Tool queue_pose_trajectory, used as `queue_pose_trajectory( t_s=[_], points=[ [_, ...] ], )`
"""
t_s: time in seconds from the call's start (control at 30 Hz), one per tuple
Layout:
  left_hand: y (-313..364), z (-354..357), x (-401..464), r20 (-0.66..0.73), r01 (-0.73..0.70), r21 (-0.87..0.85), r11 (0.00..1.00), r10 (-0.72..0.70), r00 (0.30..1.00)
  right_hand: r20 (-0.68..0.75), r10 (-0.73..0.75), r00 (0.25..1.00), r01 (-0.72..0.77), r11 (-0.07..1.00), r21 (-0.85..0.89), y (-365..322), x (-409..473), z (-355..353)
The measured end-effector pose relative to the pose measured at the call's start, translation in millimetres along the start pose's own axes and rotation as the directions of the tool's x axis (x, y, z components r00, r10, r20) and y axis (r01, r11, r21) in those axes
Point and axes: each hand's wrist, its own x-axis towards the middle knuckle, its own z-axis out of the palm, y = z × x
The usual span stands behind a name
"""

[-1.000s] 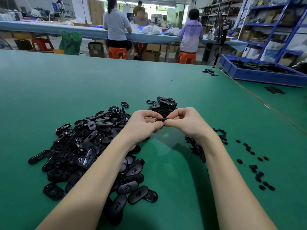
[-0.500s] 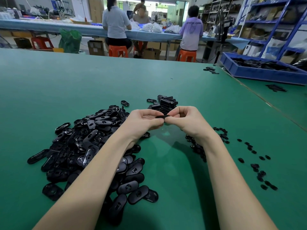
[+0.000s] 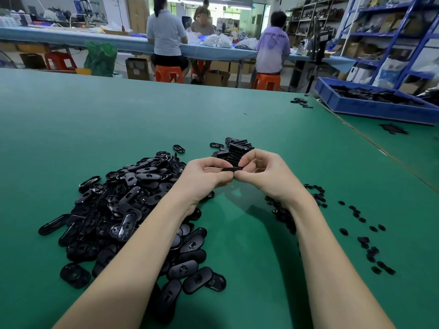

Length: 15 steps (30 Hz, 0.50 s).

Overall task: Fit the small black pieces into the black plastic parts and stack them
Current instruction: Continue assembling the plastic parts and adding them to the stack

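My left hand (image 3: 206, 177) and my right hand (image 3: 262, 174) meet above the green table (image 3: 118, 129) and pinch one flat black plastic part (image 3: 228, 169) edge-on between their fingertips. Whether a small piece sits in it is hidden by my fingers. A big heap of oval black plastic parts (image 3: 123, 210) lies under and left of my left forearm. A stack of parts (image 3: 237, 150) stands just behind my hands. Small black pieces (image 3: 365, 241) are scattered to the right, with more of them under my right wrist.
A blue tray (image 3: 370, 108) of black parts sits on the neighbouring table at the far right. A few loose parts (image 3: 300, 102) lie near the table's far edge. Beyond it, people sit on orange stools (image 3: 169, 73) at a long bench.
Both hands stay together on the same part and have risen slightly; the fingers have shifted a little along it. Nothing on the table has moved.
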Motion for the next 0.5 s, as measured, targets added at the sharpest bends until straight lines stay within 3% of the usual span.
queue_pose_trajectory(
  t_s=[0.13,0.3,0.5],
  points=[
    [-2.8,-0.4,2.7,-0.048,-0.011,-0.029,1.000,0.010,0.999,0.003,-0.112,0.994,0.110,0.976,-0.190,2.4,-1.7,0.0],
    [-3.0,-3.1,3.9,-0.047,-0.059,-0.016,0.998,0.058,0.997,0.034,-0.046,0.998,0.052,0.978,-0.202,-2.3,0.2,-3.9],
    [-2.6,-8.6,6.8,-0.044,-0.081,-0.066,0.995,0.078,0.996,-0.050,-0.076,0.996,0.065,0.979,-0.194,-2.0,2.2,4.3]
  ],
)
